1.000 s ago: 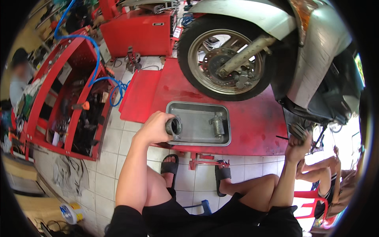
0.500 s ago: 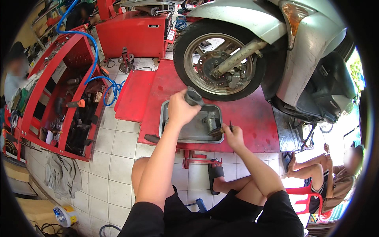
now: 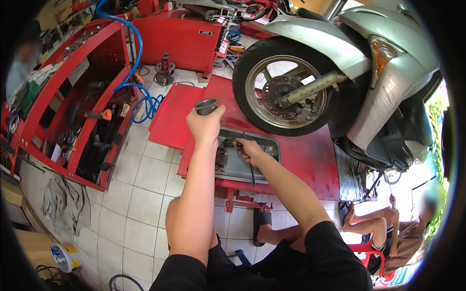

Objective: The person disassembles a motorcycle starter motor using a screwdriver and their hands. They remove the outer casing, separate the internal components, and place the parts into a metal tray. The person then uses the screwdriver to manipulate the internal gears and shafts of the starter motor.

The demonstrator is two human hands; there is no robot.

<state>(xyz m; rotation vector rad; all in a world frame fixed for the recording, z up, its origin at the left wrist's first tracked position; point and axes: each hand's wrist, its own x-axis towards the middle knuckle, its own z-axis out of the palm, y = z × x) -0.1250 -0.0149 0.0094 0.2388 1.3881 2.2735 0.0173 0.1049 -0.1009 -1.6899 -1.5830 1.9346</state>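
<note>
My left hand is closed around a dark grey cup-shaped part, its round mouth facing up. It is raised above the left end of a grey metal tray. Over the middle of that tray, my right hand grips a thin dark rod and a short brush-like tool whose end points left; its exact kind is unclear. A greasy metal part lies in the tray, partly behind my left forearm. Another part shows faintly at the tray's right side.
The tray stands on a red lift platform, beside the front wheel of a silver scooter. At left is a red tool cart with a blue hose. A seated person is at right, another person at far left.
My left hand has moved left and up with the cup-shaped part, now turned mouth up. My right hand has moved left to the tray's middle. The whole view has shifted.
</note>
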